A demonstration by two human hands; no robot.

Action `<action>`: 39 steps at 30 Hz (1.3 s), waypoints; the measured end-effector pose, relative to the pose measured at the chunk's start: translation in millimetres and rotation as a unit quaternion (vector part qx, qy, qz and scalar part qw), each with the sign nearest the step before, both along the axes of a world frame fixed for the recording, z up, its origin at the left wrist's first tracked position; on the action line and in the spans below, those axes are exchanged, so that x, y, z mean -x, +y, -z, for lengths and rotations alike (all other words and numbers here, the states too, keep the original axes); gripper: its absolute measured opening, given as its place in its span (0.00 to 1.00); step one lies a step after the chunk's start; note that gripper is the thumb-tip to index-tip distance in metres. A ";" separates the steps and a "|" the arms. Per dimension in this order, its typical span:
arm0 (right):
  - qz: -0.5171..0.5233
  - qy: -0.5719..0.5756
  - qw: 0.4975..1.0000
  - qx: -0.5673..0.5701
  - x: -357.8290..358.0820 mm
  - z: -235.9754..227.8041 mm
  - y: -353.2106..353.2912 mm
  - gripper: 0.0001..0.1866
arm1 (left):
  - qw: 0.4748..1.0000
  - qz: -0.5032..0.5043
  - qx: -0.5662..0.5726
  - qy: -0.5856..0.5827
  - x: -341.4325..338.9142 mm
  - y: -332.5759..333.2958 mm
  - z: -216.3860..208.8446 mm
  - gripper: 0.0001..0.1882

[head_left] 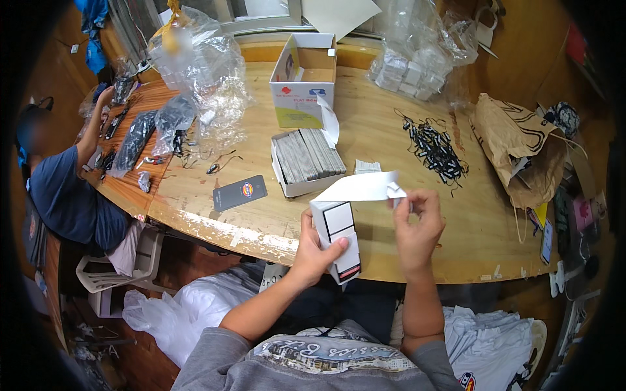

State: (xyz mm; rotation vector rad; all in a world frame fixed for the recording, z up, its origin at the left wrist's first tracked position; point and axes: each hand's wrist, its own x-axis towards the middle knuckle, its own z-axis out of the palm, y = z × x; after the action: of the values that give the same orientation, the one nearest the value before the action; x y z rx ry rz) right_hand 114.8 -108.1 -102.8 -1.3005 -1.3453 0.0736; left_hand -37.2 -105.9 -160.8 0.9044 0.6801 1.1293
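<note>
My left hand grips a white bundle of labels with black-outlined panels and a red band near its lower end. A white paper strip runs from its top to my right hand, whose thumb and fingers pinch the strip's end, where a small white piece sticks up. Just beyond stands an open white box packed with a tight row of grey tags. A small stack of white tags lies right of that box. Left of it rests one dark tag with a coloured logo.
An open carton stands behind the tag box. Black strings lie heaped to the right, near a brown paper bag. A clear bag of white packets is farther back. At left, another person reaches among plastic-wrapped items.
</note>
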 end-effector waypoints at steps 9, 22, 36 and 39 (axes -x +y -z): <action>0.180 -0.175 0.963 0.102 -53.2 2.5 2.0 0.12 | 0.928 0.215 0.199 -0.228 20.3 17.2 -11.4 0.25; -0.159 -0.160 0.964 0.140 15.8 0.4 -33.3 0.22 | 0.893 0.251 0.282 -0.244 13.6 14.2 7.1 0.24; -0.359 0.426 0.818 0.143 28.3 37.2 -8.7 0.18 | 0.843 0.268 0.196 -0.423 0.7 22.5 -6.7 0.27; -0.336 0.231 0.903 0.134 28.3 30.4 -14.6 0.25 | 0.946 0.164 0.121 -0.253 1.3 17.1 -25.8 0.29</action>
State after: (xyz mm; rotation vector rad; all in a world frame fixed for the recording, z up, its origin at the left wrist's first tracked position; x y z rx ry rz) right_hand 86.6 -122.7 -133.2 -0.8940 -1.3279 1.0140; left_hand -38.6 -88.8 -135.1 0.4617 0.2236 0.9012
